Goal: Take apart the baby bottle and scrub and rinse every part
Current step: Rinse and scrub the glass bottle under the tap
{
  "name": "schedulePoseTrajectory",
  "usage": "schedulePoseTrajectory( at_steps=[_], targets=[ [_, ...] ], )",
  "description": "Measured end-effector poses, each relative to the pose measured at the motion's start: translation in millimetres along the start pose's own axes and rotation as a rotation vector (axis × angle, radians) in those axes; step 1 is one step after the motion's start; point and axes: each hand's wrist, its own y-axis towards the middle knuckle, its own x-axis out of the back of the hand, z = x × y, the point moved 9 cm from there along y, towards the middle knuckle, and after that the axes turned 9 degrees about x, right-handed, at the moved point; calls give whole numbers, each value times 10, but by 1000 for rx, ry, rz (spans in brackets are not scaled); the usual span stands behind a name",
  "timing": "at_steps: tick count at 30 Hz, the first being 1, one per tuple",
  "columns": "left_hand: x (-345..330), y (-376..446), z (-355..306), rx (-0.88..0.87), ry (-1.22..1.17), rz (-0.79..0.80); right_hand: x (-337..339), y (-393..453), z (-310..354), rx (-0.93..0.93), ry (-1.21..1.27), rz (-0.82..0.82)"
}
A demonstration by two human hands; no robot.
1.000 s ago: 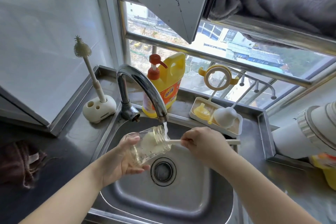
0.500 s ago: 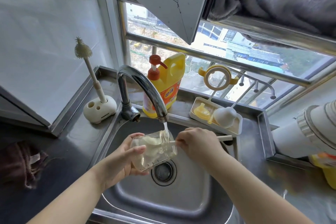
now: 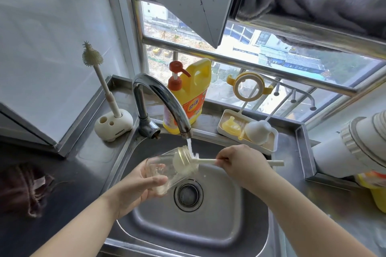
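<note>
My left hand (image 3: pixel 136 186) grips the clear bottle body (image 3: pixel 165 166) on its side over the steel sink (image 3: pixel 246 225), mouth toward the tap (image 3: pixel 160 100). Water runs from the spout onto the bottle's neck. My right hand (image 3: pixel 240 162) holds the white handle of a bottle brush (image 3: pixel 206 161), and the brush's sponge head sits just inside the bottle's mouth. A drying tray (image 3: pixel 273 144) behind the sink holds the yellow nipple (image 3: pixel 229 124), a white cap (image 3: pixel 258 131) and, propped upright, the yellow-handled collar ring (image 3: pixel 248 86).
A small spiky brush (image 3: pixel 98 73) stands in a white holder (image 3: pixel 112 125) left of the tap. A yellow detergent jug (image 3: pixel 190 98) with a red pump is behind the tap. A dark cloth (image 3: pixel 23 190) lies on the left counter. A white appliance (image 3: pixel 355 148) sits right.
The bottle dropped and shifted right, then tilted with its mouth back under the stream. My right hand pushed the brush in deep, then drew it out toward the mouth.
</note>
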Motion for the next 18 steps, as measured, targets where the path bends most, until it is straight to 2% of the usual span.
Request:
schedulePoseTrajectory(
  at_steps=[5,9,13,18],
  targets=[
    [-47,58,82,38,-112,67,-168,18,162,-15,230,31],
    [-61,28,184,139,-63,92,-193,-20,155,-8,255,40],
    [-139,22,119,164,-252,147,-115,-48,210,19,262,0],
    [-28,73,125,188,-243,83,-87,-110,256,29,240,-13]
  ],
)
